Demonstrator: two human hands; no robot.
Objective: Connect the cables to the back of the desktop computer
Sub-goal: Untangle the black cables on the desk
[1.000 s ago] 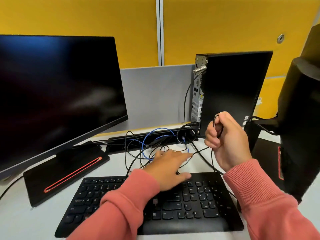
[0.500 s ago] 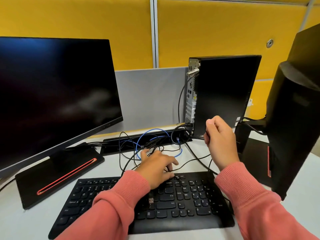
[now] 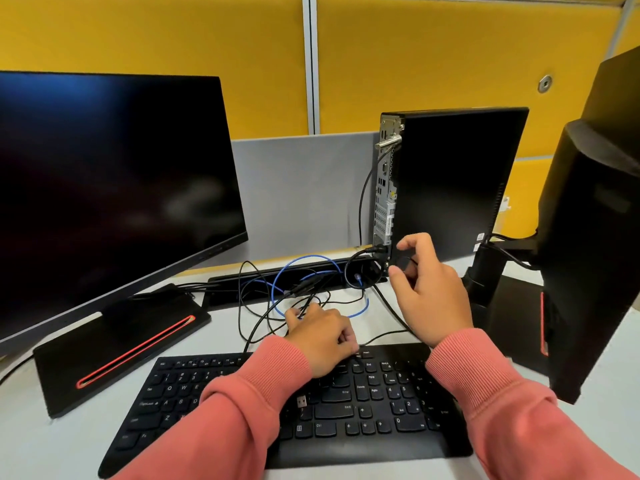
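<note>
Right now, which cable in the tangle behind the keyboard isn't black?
The blue cable, looped on the desk behind the keyboard just beyond the left hand. Every other cable in that tangle is black.

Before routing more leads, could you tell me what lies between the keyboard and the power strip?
In the head view, tangled black cables, a blue cable and the left hand.

keyboard (image 3: 346, 407) | key legends: Ctrl, Shift, End, PgUp, Delete, digits

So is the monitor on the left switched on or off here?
It looks off: the left monitor has a uniformly dark screen showing only faint reflections, with no image or backlight glow. Standby cannot be ruled out.
</note>
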